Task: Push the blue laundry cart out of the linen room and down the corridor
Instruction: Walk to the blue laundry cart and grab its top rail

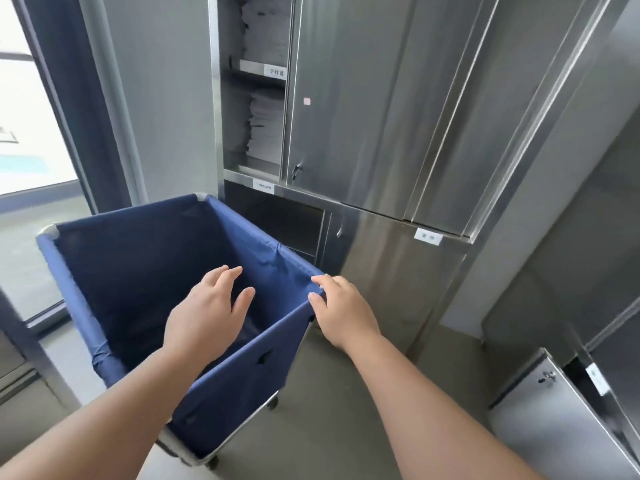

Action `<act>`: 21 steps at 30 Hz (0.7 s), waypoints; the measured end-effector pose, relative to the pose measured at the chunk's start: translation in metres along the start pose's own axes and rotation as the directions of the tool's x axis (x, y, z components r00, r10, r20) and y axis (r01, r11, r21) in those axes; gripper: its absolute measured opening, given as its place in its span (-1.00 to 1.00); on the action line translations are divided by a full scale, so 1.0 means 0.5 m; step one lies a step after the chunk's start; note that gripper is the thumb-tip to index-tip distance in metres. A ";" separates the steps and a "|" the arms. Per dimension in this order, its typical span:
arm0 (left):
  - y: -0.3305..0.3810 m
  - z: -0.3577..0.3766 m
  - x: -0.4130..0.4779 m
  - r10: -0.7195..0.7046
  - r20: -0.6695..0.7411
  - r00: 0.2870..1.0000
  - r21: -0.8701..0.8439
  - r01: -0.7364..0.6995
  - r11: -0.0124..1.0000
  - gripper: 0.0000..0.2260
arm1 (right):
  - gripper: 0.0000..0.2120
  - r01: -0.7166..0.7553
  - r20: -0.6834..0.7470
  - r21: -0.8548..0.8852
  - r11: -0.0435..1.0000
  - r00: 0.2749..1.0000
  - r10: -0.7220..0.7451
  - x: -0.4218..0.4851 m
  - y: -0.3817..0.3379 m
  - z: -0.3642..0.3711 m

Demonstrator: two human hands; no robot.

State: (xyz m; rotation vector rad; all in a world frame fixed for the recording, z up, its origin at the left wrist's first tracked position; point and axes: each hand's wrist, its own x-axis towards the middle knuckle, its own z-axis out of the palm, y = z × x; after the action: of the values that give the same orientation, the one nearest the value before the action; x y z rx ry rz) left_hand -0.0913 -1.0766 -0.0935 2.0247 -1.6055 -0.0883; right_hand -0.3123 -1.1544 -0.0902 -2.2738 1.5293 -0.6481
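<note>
The blue laundry cart [114, 265] stands in front of me, a blue fabric bin on a metal frame with small wheels, and it looks empty inside. My left hand [207, 310] hovers over the cart's near rim with fingers spread, holding nothing. My right hand [341, 311] is at the cart's right near corner, its fingertips touching the rim fabric without closing around it.
A tall stainless steel cabinet [381, 116] stands just behind and to the right of the cart, with folded white linen [263, 129] on its open shelves. A lower steel cabinet [554, 410] is at the right. A glass door or window [31, 116] lies at the left.
</note>
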 end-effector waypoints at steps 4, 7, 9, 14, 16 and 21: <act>-0.013 0.041 0.082 -0.066 0.020 0.998 0.038 0.065 0.997 -0.51 | -0.58 0.006 0.125 0.005 1.000 0.992 -0.006 0.122 0.025 0.031; -0.032 0.082 0.125 -0.154 0.027 0.988 0.062 0.152 0.986 -0.52 | -0.56 0.063 0.195 -0.031 0.998 0.979 -0.056 0.213 0.039 0.067; -0.043 0.110 0.143 -0.222 0.032 0.975 0.094 0.218 0.971 -0.52 | -0.56 0.119 0.227 -0.053 0.992 0.968 -0.104 0.269 0.052 0.096; -0.053 0.169 0.174 -0.358 -0.052 0.932 0.139 0.362 0.922 -0.53 | -0.59 0.266 0.237 -0.021 0.964 0.938 -0.253 0.380 0.092 0.163; -0.042 0.190 0.182 -0.396 -0.089 0.914 0.179 0.406 0.896 -0.53 | -0.57 0.335 0.261 0.019 0.942 0.908 -0.328 0.417 0.114 0.182; -0.016 0.246 0.185 -0.504 -0.114 0.856 0.324 0.512 0.796 -0.51 | -0.55 0.485 0.348 0.037 0.874 0.813 -0.466 0.473 0.170 0.215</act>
State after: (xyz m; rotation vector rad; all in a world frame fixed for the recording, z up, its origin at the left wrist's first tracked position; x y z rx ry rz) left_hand -0.1042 -1.2062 -0.1757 2.6825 -1.0673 0.0211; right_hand -0.2450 -1.4038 -0.1794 -2.6604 0.8199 -0.2898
